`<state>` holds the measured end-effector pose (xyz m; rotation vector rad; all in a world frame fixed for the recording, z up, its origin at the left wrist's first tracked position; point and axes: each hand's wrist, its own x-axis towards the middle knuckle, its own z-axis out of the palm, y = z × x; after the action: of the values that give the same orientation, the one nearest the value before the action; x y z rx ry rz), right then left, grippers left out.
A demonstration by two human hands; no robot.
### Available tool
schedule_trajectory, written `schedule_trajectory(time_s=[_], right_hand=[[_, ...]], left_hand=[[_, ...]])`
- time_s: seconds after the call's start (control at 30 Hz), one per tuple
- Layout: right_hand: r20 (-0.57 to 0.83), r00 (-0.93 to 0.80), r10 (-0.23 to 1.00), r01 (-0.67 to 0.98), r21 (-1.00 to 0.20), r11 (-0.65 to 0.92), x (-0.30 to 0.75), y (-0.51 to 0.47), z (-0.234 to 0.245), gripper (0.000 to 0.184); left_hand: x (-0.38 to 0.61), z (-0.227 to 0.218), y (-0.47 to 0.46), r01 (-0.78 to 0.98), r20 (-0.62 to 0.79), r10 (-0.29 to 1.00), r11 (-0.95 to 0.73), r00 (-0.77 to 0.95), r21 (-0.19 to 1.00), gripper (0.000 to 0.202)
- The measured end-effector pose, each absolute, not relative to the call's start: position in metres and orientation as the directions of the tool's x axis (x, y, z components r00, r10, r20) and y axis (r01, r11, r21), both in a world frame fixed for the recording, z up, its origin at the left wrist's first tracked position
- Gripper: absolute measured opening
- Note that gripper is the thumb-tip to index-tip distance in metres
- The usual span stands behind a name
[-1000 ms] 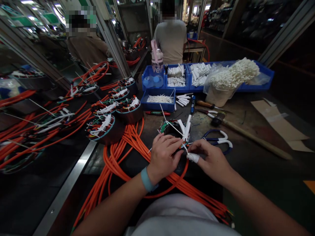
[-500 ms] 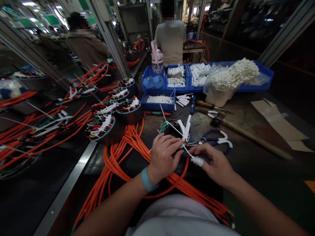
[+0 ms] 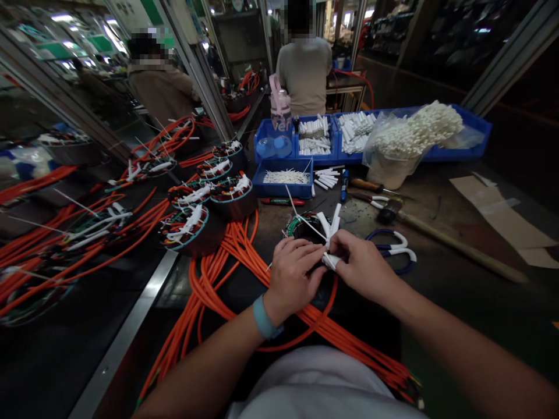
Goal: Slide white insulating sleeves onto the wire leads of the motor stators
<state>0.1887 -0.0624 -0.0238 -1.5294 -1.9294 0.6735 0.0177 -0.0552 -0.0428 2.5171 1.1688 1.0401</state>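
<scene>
A round wire-wound motor stator (image 3: 297,224) sits on the bench before me, with white sleeves (image 3: 331,223) standing up from its right rim. My left hand (image 3: 293,269) lies over the stator's near side, fingers together and curled against it, hiding much of that edge. At the base of the sleeves my right hand (image 3: 356,259) is closed in a pinch on a thin white tie (image 3: 311,226). White tape (image 3: 331,261) wraps one of its fingertips. The pinched end of the tie is mostly hidden by the fingers. Blue-and-white handled scissors (image 3: 398,252) lie just beyond my right hand.
Finished-looking stators (image 3: 186,227) with orange cables (image 3: 213,279) crowd the left. Blue bins (image 3: 338,152) of white sleeves line the back, behind a small blue tray (image 3: 283,189). A mallet (image 3: 454,244), a red marker (image 3: 282,201) and cardboard (image 3: 502,212) lie around. Two people are beyond.
My right hand has moved left and slightly up, from the tie's drawn-out end to the base of the sleeves. My left hand stays on the stator.
</scene>
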Motion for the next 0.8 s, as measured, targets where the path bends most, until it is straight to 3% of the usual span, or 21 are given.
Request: schedule_trajectory(time_s=[0.1, 0.23, 0.37, 0.43, 0.53, 0.6, 0.7, 0.73, 0.8], right_hand=[[0.244, -0.366, 0.898, 0.792, -0.425, 0.439, 0.191, -0.057, -0.014, 0.003], [0.393, -0.717, 0.576, 0.662, 0.124, 0.739, 0.2, -0.06, -0.005, 0.02], [0.444, -0.852, 0.278, 0.422, 0.265, 0.867, 0.202, -0.059, -0.001, 0.03], [0.511, -0.829, 0.228, 0.427, 0.314, 0.848, 0.199, -0.045, 0.003, 0.031], [0.595, -0.727, 0.343, 0.584, 0.274, 0.764, 0.195, -0.015, 0.011, 0.036], [0.581, -0.679, 0.449, 0.589, 0.066, 0.806, 0.199, -0.004, 0.014, 0.035], [0.371, -0.74, 0.56, 0.451, -0.344, 0.824, 0.214, -0.012, 0.013, 0.017], [0.293, -0.764, 0.574, 0.443, -0.407, 0.799, 0.218, -0.018, 0.012, 0.021], [0.211, -0.779, 0.591, 0.502, -0.355, 0.789, 0.221, -0.028, 0.006, 0.029]], left_hand=[[0.017, -0.042, -0.056, 0.599, 0.511, 0.73, -0.675, 0.454, 0.431, 0.028], [0.016, -0.034, -0.057, 0.638, 0.458, 0.751, -0.653, 0.476, 0.408, 0.033], [0.013, -0.026, -0.05, 0.678, 0.374, 0.764, -0.642, 0.526, 0.357, 0.031], [0.012, -0.025, -0.045, 0.646, 0.349, 0.733, -0.68, 0.584, 0.347, 0.021], [0.01, -0.025, -0.04, 0.634, 0.335, 0.714, -0.7, 0.615, 0.329, 0.019], [0.008, -0.026, -0.038, 0.636, 0.322, 0.713, -0.701, 0.623, 0.324, 0.021], [0.007, -0.026, -0.037, 0.622, 0.319, 0.709, -0.705, 0.629, 0.34, 0.023], [0.007, -0.027, -0.037, 0.618, 0.322, 0.709, -0.705, 0.628, 0.347, 0.023], [0.007, -0.027, -0.038, 0.614, 0.325, 0.708, -0.705, 0.627, 0.354, 0.023]])
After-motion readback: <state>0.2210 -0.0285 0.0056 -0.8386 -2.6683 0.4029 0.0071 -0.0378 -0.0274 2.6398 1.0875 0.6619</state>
